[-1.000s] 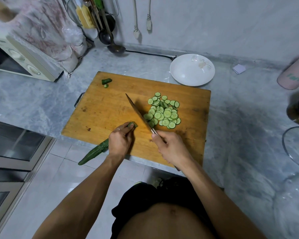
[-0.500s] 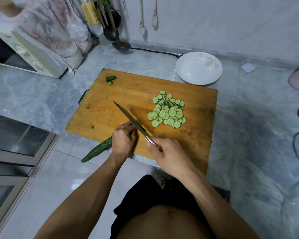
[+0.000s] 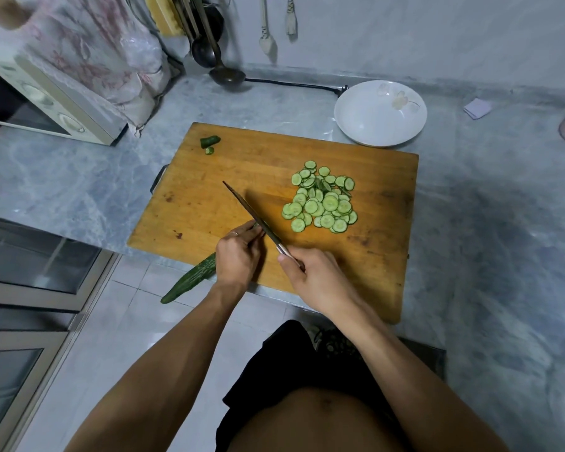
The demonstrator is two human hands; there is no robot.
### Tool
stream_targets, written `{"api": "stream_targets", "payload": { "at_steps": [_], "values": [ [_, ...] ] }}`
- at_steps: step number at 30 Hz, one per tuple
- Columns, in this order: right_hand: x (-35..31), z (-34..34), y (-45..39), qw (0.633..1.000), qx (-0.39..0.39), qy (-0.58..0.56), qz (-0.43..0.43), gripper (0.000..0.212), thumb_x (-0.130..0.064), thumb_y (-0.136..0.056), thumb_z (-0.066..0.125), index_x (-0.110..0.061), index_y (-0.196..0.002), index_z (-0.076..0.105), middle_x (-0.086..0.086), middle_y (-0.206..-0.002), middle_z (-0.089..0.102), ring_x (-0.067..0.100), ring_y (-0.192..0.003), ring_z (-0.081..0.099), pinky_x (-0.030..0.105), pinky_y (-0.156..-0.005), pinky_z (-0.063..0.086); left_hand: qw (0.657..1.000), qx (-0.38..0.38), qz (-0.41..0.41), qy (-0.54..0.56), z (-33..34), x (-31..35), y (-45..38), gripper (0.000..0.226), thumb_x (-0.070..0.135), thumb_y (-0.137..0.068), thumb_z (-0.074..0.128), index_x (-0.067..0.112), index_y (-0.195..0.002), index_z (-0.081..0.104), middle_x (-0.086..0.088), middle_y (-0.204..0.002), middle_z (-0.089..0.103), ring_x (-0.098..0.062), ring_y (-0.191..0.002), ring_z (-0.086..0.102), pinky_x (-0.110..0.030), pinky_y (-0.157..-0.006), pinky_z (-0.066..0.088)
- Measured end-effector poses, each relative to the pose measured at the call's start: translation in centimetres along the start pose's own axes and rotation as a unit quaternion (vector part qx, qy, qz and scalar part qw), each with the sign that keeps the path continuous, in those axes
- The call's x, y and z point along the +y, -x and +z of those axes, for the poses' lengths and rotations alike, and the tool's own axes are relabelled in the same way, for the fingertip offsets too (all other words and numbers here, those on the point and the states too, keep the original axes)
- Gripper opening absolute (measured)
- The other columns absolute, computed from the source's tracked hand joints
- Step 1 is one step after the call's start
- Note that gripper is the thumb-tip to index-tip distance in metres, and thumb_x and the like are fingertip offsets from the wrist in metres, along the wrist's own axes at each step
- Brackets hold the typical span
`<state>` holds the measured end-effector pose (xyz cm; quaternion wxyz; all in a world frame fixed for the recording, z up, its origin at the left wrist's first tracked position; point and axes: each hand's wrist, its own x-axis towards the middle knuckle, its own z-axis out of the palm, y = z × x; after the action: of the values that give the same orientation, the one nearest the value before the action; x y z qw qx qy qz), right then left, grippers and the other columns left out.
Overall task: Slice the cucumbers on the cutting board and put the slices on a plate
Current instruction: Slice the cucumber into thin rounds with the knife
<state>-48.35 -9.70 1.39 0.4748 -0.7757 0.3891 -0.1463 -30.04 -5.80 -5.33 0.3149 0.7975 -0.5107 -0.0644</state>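
On the cutting board (image 3: 209, 197), the cucumber (image 3: 190, 282) is being pinned under the curled left hand (image 3: 237, 256), steadying it while the knife (image 3: 252, 213) is being gripped by the right hand (image 3: 310, 275); slices (image 3: 322, 203) are being piled clear of the blade, near the plate (image 3: 346, 125).

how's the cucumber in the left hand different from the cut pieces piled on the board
The cucumber is one long piece, dark and bumpy-skinned; the cucumber slices are thin rounds showing pale green flesh. The cucumber is gripped by the left hand and overhangs the cutting board edge; the slices lie loose in a heap fully on the board, right of the knife. Both have dark green skin.
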Motion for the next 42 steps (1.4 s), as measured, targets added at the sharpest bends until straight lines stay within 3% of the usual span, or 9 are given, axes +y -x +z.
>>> {"api": "stream_targets", "payload": {
  "at_steps": [7, 11, 17, 20, 22, 26, 33, 38, 42],
  "values": [
    [0.4, -0.6, -0.1, 1.0, 0.016, 0.005, 0.004, 0.028, -0.035, -0.102, 0.051, -0.02, -0.08, 0.057, -0.004, -0.054, 0.042, 0.012, -0.051, 0.038, 0.032, -0.052, 0.032, 1.0, 0.015, -0.011, 0.006, 0.2, 0.2, 0.0, 0.024, -0.001, -0.08, 0.069, 0.008, -0.101, 0.077, -0.011, -0.11, 0.072, -0.023, -0.096, 0.07, -0.013, -0.089, 0.043],
    [0.9, -1.7, -0.3, 0.999, 0.03, 0.002, 0.024, 0.03, -0.036, -0.103, 0.051, -0.017, -0.083, 0.062, -0.007, -0.052, 0.04, 0.007, -0.044, 0.037, 0.019, -0.042, 0.024, 1.0, 0.014, -0.014, 0.002, 0.2, 0.1, 0.1, 0.023, 0.0, -0.08, 0.072, 0.009, -0.1, 0.077, -0.01, -0.11, 0.071, -0.023, -0.094, 0.071, -0.018, -0.086, 0.047],
    [0.0, -2.1, 0.4, 1.0, 0.004, -0.008, -0.013, 0.028, -0.037, -0.102, 0.051, -0.021, -0.081, 0.059, -0.002, -0.055, 0.038, 0.013, -0.051, 0.032, 0.029, -0.047, 0.027, 1.0, 0.01, -0.004, 0.01, 0.0, -0.1, -0.1, 0.022, 0.0, -0.082, 0.07, 0.008, -0.102, 0.077, -0.009, -0.111, 0.071, -0.022, -0.095, 0.07, -0.015, -0.087, 0.046],
    [-0.8, -1.7, 0.8, 1.0, -0.015, -0.004, -0.022, 0.028, -0.038, -0.102, 0.05, -0.017, -0.086, 0.06, 0.001, -0.057, 0.04, 0.016, -0.054, 0.034, 0.035, -0.05, 0.03, 1.0, 0.01, 0.002, 0.017, -0.3, 0.1, 0.0, 0.02, -0.003, -0.081, 0.067, 0.006, -0.097, 0.077, -0.01, -0.104, 0.074, -0.024, -0.087, 0.071, -0.012, -0.079, 0.043],
    [-0.9, -1.5, 1.0, 1.0, -0.02, -0.002, -0.018, 0.029, -0.039, -0.102, 0.049, -0.016, -0.089, 0.062, 0.0, -0.058, 0.043, 0.015, -0.054, 0.036, 0.034, -0.05, 0.031, 1.0, 0.008, 0.001, 0.016, -0.3, 0.1, 0.0, 0.019, -0.002, -0.082, 0.066, 0.006, -0.094, 0.077, -0.01, -0.101, 0.074, -0.025, -0.082, 0.071, -0.015, -0.074, 0.044],
    [-0.9, -1.4, 1.1, 1.0, -0.009, -0.005, -0.016, 0.035, -0.039, -0.101, 0.049, -0.014, -0.078, 0.052, 0.0, -0.056, 0.041, 0.024, -0.056, 0.037, 0.038, -0.05, 0.031, 1.0, 0.001, -0.005, 0.024, -0.1, -0.3, 0.0, 0.02, 0.0, -0.083, 0.064, 0.006, -0.097, 0.077, -0.009, -0.106, 0.074, -0.022, -0.088, 0.071, -0.023, -0.079, 0.051],
    [-1.2, -1.1, 0.9, 1.0, -0.014, -0.002, -0.009, 0.031, -0.038, -0.102, 0.049, -0.013, -0.088, 0.061, -0.001, -0.056, 0.04, 0.019, -0.054, 0.037, 0.036, -0.049, 0.03, 0.999, -0.004, -0.018, 0.03, -0.3, 0.1, 0.0, 0.02, 0.003, -0.084, 0.061, 0.006, -0.095, 0.076, -0.011, -0.102, 0.074, -0.025, -0.083, 0.071, -0.016, -0.074, 0.046],
    [-0.6, -0.9, 0.0, 0.999, -0.022, -0.025, -0.001, 0.033, -0.039, -0.102, 0.05, -0.022, -0.074, 0.054, -0.004, -0.057, 0.038, 0.015, -0.053, 0.034, 0.033, -0.049, 0.029, 1.0, -0.007, -0.014, 0.027, -0.2, -0.1, -0.1, 0.03, 0.015, -0.082, 0.054, 0.006, -0.099, 0.077, -0.008, -0.113, 0.071, -0.021, -0.092, 0.071, -0.03, -0.083, 0.056],
    [0.0, -0.4, -1.0, 0.999, -0.025, -0.027, 0.016, 0.037, -0.04, -0.102, 0.05, -0.032, -0.066, 0.048, -0.005, -0.056, 0.037, 0.014, -0.052, 0.033, 0.032, -0.049, 0.03, 0.999, -0.001, -0.015, 0.031, -0.1, 0.0, -0.1, 0.023, 0.001, -0.083, 0.064, 0.006, -0.101, 0.076, -0.009, -0.112, 0.071, -0.022, -0.095, 0.071, -0.022, -0.088, 0.051]
  ]
}}
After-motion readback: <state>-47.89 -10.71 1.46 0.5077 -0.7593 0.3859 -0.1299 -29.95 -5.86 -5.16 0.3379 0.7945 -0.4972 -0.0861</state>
